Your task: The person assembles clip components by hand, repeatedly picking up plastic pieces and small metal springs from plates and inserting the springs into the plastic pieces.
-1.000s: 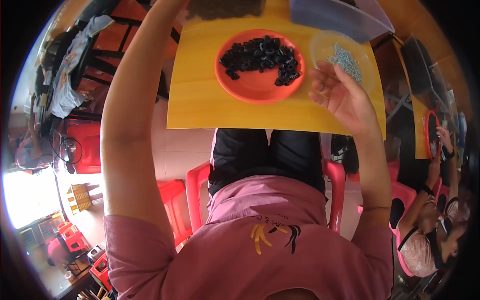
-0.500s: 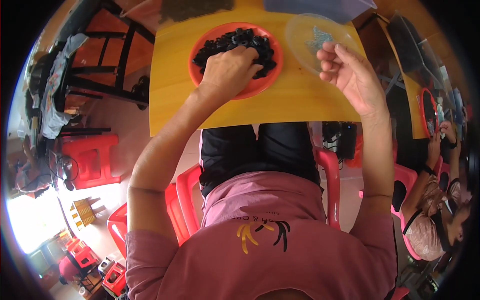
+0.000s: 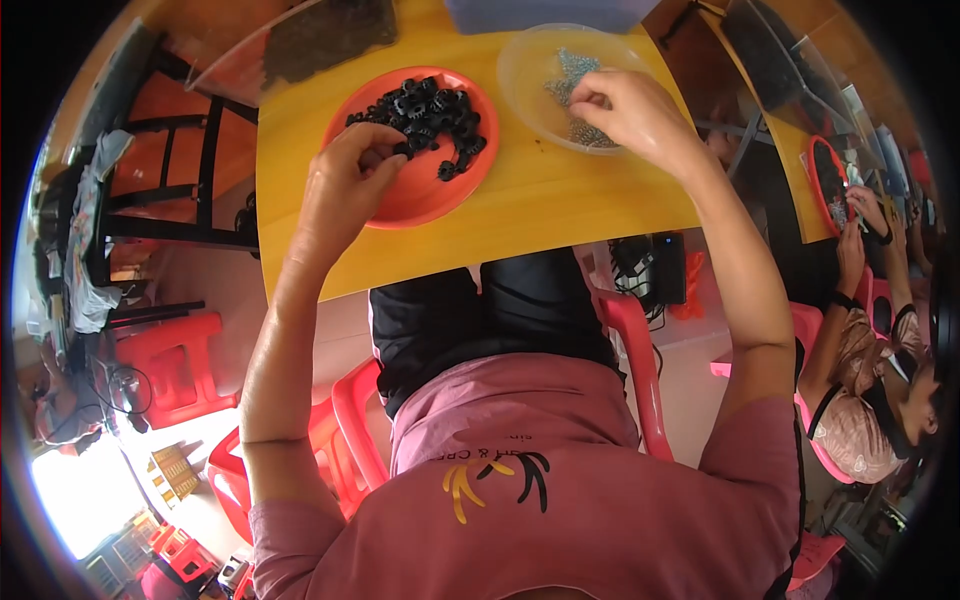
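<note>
A red-orange plate (image 3: 430,205) on the yellow table holds a heap of small black plastic parts (image 3: 425,105), round and knobbly. My left hand (image 3: 350,180) is at the plate's left side, thumb and fingers pinched on one small black part (image 3: 403,149). To the right stands a shallow translucent bowl (image 3: 522,85) with many tiny silvery metal pieces (image 3: 575,65), perhaps screws. Over its right part my right hand (image 3: 628,112) is closed, fingertips bunched together above the metal pieces. Whatever those fingertips hold is too small or hidden to see.
At the table's far edge are a clear bin of dark parts (image 3: 330,45) and a blue bin (image 3: 550,14). A black metal frame (image 3: 205,170) stands left of the yellow table (image 3: 540,205). Another person (image 3: 865,400) works at a table to the right.
My left hand has drawn back from the heap toward the plate's left rim with a black part. My right hand, earlier raised palm up, has turned over and lowered to the bowl.
</note>
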